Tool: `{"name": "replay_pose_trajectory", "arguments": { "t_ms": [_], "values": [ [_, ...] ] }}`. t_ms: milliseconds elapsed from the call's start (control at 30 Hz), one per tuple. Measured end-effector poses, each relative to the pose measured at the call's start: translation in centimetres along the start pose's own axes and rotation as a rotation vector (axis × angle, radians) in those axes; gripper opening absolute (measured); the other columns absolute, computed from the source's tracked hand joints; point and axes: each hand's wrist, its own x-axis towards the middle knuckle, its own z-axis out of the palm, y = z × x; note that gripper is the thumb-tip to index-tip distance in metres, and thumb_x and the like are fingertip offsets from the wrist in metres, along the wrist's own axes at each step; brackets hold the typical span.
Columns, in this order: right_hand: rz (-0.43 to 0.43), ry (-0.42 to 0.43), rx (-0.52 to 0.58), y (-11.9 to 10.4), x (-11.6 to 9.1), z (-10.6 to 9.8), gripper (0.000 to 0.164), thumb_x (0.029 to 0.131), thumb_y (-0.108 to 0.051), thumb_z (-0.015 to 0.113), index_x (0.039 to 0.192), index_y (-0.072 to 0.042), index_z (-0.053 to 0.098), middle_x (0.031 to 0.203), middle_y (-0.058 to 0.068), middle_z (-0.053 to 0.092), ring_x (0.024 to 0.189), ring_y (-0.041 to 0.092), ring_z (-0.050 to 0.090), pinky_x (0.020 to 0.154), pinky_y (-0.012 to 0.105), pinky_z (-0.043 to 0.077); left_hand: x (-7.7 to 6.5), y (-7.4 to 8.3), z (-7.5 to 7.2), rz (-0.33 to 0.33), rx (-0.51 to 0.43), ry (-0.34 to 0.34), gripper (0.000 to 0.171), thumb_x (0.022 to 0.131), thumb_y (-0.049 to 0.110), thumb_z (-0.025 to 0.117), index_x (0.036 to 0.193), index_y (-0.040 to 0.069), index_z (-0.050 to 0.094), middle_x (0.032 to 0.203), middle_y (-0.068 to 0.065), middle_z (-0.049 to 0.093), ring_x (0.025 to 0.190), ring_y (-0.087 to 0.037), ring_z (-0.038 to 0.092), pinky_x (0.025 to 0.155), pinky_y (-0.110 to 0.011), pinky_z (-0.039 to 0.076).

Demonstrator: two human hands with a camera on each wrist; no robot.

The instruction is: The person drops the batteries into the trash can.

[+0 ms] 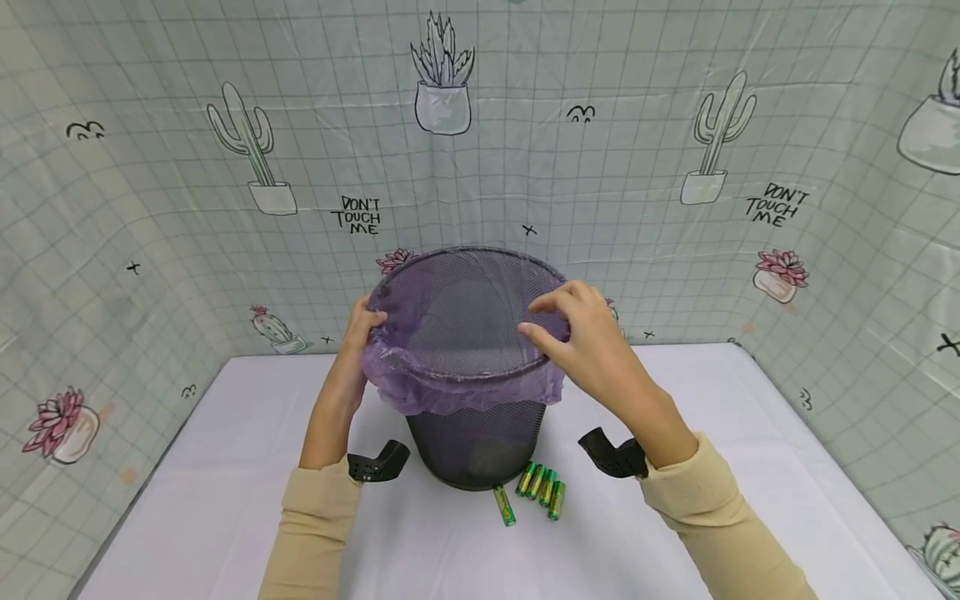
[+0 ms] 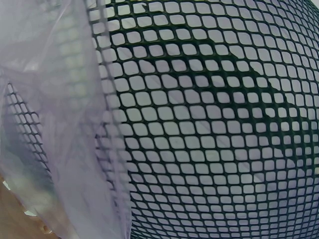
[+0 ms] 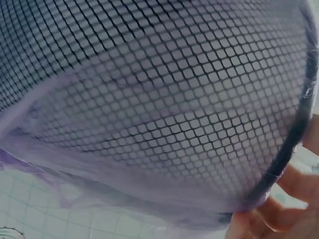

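In the head view, your left hand (image 1: 362,323) grips the purple bag (image 1: 457,396) lining the mesh bin (image 1: 480,442), at its left edge; five batteries (image 1: 536,482) lie by its foot. The left wrist view shows your hand behind the bag. In the right wrist view, your right hand (image 3: 294,189) meets the bin's edge; whether it grips, I cannot tell.

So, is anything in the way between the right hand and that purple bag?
Nothing visible stands between the right hand and the purple bag; whether they touch is unclear. The left hand grips the bag on the opposite side of the mesh bin; the batteries lie near its base, out of the way.
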Motion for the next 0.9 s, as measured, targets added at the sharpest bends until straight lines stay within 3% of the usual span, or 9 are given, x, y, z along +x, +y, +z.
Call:
{"name": "replay_pose_trajectory", "arguments": {
  "t_ms": [200, 333, 600, 900],
  "values": [
    [0.021, 0.167, 0.121, 1.2, -2.1, 0.0, 0.036, 0.089, -0.025, 0.062, 0.115, -0.002, 0.053, 0.113, 0.011, 0.049, 0.096, 0.021, 0.044, 0.079, 0.035, 0.039, 0.0, 0.0, 0.0, 0.010, -0.001, -0.004, 0.058, 0.084, 0.031, 0.035, 0.138, 0.015, 0.023, 0.129, -0.006, 0.031, 0.116, -0.024, 0.032, 0.096, -0.037, 0.025],
    [0.078, 0.190, 0.132, 2.4, -4.0, 0.4, 0.032, 0.090, -0.027, 0.059, 0.111, -0.003, 0.054, 0.106, 0.009, 0.051, 0.092, 0.015, 0.044, 0.076, 0.030, 0.040, 0.0, 0.0, 0.0, 0.011, -0.001, -0.007, 0.058, 0.084, 0.031, 0.035, 0.138, 0.016, 0.022, 0.130, -0.006, 0.030, 0.117, -0.024, 0.031, 0.097, -0.038, 0.025],
    [0.208, 0.104, 0.084, 5.6, -7.7, 2.5, 0.027, 0.090, -0.028, 0.059, 0.105, -0.006, 0.060, 0.097, 0.004, 0.057, 0.083, 0.013, 0.048, 0.071, 0.025, 0.043, -0.1, 0.0, -0.1, 0.003, 0.005, -0.007, 0.060, 0.084, 0.031, 0.035, 0.140, 0.016, 0.021, 0.134, -0.009, 0.027, 0.120, -0.026, 0.029, 0.101, -0.042, 0.022],
    [0.372, -0.062, 0.094, 8.2, -10.0, 5.1, 0.031, 0.088, -0.030, 0.061, 0.107, -0.006, 0.061, 0.093, 0.003, 0.058, 0.082, 0.014, 0.051, 0.067, 0.026, 0.043, -0.1, 0.0, 0.1, 0.010, -0.007, 0.003, 0.059, 0.083, 0.030, 0.036, 0.139, 0.015, 0.022, 0.131, -0.007, 0.030, 0.117, -0.024, 0.031, 0.099, -0.040, 0.023]
  ]
}}
